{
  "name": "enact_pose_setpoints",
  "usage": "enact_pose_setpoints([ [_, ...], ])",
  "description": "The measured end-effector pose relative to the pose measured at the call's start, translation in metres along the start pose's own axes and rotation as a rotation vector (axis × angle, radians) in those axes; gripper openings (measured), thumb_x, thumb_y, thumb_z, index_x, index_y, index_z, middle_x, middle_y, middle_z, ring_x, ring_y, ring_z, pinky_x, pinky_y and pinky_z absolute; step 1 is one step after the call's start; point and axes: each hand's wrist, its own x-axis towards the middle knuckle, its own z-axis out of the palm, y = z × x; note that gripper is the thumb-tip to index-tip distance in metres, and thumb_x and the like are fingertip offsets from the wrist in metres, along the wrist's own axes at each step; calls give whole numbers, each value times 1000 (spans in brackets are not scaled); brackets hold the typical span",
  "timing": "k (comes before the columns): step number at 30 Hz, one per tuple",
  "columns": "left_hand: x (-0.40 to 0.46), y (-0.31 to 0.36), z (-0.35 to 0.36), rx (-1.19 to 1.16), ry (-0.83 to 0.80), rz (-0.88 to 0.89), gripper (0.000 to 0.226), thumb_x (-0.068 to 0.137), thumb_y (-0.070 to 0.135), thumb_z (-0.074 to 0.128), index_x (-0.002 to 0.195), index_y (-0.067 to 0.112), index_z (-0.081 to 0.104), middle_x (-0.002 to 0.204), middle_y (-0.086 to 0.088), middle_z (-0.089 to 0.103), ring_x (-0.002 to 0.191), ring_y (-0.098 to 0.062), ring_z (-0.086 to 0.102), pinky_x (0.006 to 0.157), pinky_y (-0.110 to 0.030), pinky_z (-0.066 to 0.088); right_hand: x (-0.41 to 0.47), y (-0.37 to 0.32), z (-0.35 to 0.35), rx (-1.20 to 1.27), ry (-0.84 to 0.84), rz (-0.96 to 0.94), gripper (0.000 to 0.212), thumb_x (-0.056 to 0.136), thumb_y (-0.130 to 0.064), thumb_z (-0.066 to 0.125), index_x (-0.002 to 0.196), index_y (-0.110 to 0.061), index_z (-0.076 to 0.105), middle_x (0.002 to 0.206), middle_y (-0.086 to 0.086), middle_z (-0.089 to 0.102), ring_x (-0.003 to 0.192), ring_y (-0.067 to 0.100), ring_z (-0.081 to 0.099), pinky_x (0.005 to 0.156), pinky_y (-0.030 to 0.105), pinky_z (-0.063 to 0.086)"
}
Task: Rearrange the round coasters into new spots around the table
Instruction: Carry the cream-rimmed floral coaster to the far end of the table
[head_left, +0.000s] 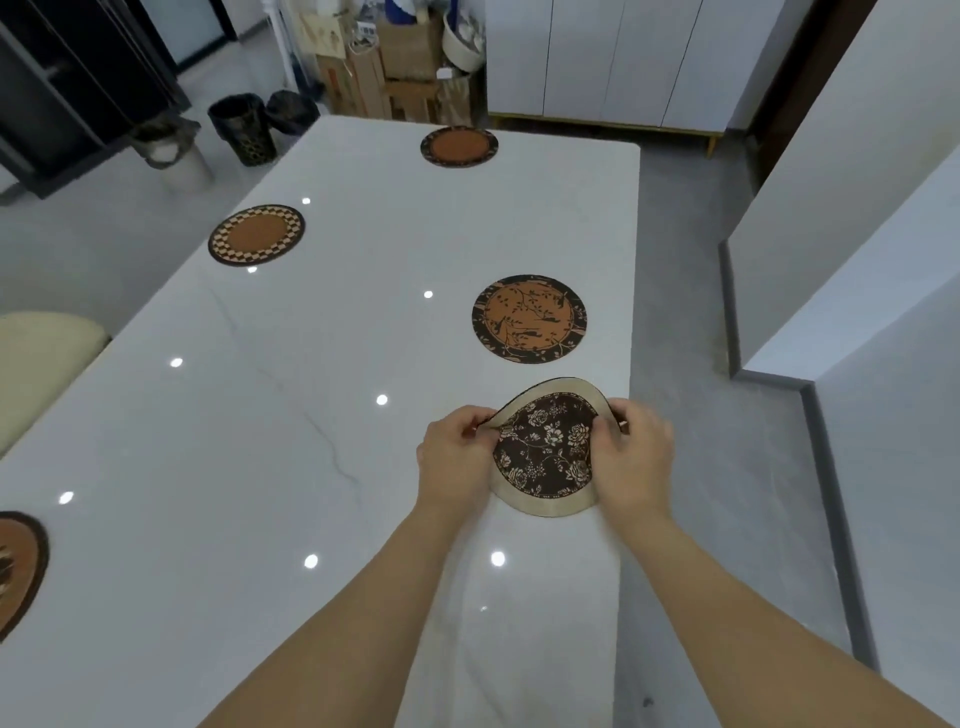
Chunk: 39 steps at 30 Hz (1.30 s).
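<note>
Head view: a glossy white marble-look table (291, 415) carries several round coasters. Near its right edge, both hands hold one round dark brown floral coaster with a wide cream border (545, 452). The left hand (457, 457) pinches its left rim, the right hand (631, 457) pinches its right rim, each grip closed on it, and its far edge curls upward while the near edge lies at the table. Just beyond it sits a round orange coaster with black branch print (529, 318). Farther off lie a round checker-rimmed orange coaster (256, 234) and a round dark-rimmed orange coaster (458, 146). Another brown-rimmed orange coaster (18, 566) is cut off at the table's left.
</note>
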Motion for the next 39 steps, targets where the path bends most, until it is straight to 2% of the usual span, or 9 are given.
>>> enact_pose_setpoints([
  [4, -38, 15, -24, -20, 30, 83, 38, 84, 5, 65, 69, 39, 73, 98, 14, 54, 100, -9, 53, 90, -24, 42, -26, -21, -41, 114, -28, -80, 28, 81, -1, 59, 88, -27, 66, 88, -25, 54, 94, 6, 51, 75, 4, 37],
  [9, -108, 0, -55, 10, -70, 35, 44, 88, 0, 57, 72, 37, 75, 95, 10, 52, 81, 5, 55, 79, -14, 41, -97, -22, -85, 108, -234, -31, 32, 81, 3, 60, 83, -28, 68, 105, -24, 50, 92, -4, 54, 73, 1, 41],
  [14, -175, -34, -72, 82, -156, -61, 46, 90, -8, 48, 75, 26, 75, 114, 8, 47, 107, -1, 52, 95, -16, 43, -173, 2, -101, -86, -462, 34, 26, 87, -2, 55, 94, -23, 69, 122, -14, 52, 107, 4, 52, 87, 8, 36],
  [18, -195, -46, -78, 76, -182, -40, 34, 90, -5, 55, 84, 22, 76, 132, 12, 41, 118, -1, 47, 82, 3, 38, -205, 9, -102, -145, -511, 30, 27, 87, 0, 52, 97, -20, 68, 114, -14, 58, 103, 1, 51, 87, 5, 33],
  [21, -202, -41, -84, 96, -192, -1, 24, 90, 7, 60, 93, 26, 75, 117, 18, 61, 109, 4, 55, 91, -10, 43, -214, 4, -105, -135, -502, 90, 20, 90, -12, 54, 96, -25, 68, 88, -18, 62, 81, 0, 54, 71, 7, 37],
  [25, -208, -25, -95, 16, -128, -64, 13, 90, 34, 64, 85, 26, 74, 82, 13, 74, 80, -1, 67, 74, -20, 48, -215, -13, -113, 67, -464, 289, 15, 90, -23, 59, 76, -21, 65, 48, -16, 53, 43, 0, 42, 43, 10, 31],
  [33, -199, -17, -91, 206, -160, -252, 15, 85, 21, 61, 83, 14, 73, 82, 1, 72, 83, -20, 68, 75, -34, 56, -221, -21, -99, -93, -478, 473, 20, 87, -21, 59, 82, -4, 69, 73, 10, 66, 68, 25, 57, 75, 43, 54],
  [36, -197, -30, -93, 382, -167, -241, 13, 83, 12, 55, 92, 15, 64, 88, 6, 62, 85, -17, 60, 67, -26, 47, -230, -22, -84, -221, -427, 455, 23, 84, -17, 58, 62, -12, 59, 61, 7, 61, 57, 24, 56, 56, 35, 49],
  [39, -197, -45, -98, 501, -165, -221, 21, 79, 7, 52, 96, 15, 62, 95, 2, 63, 87, -20, 59, 68, -27, 46, -239, -23, -74, -308, -389, 431, 36, 82, -12, 55, 51, -19, 37, 53, -2, 43, 51, 20, 39, 44, 29, 27],
])
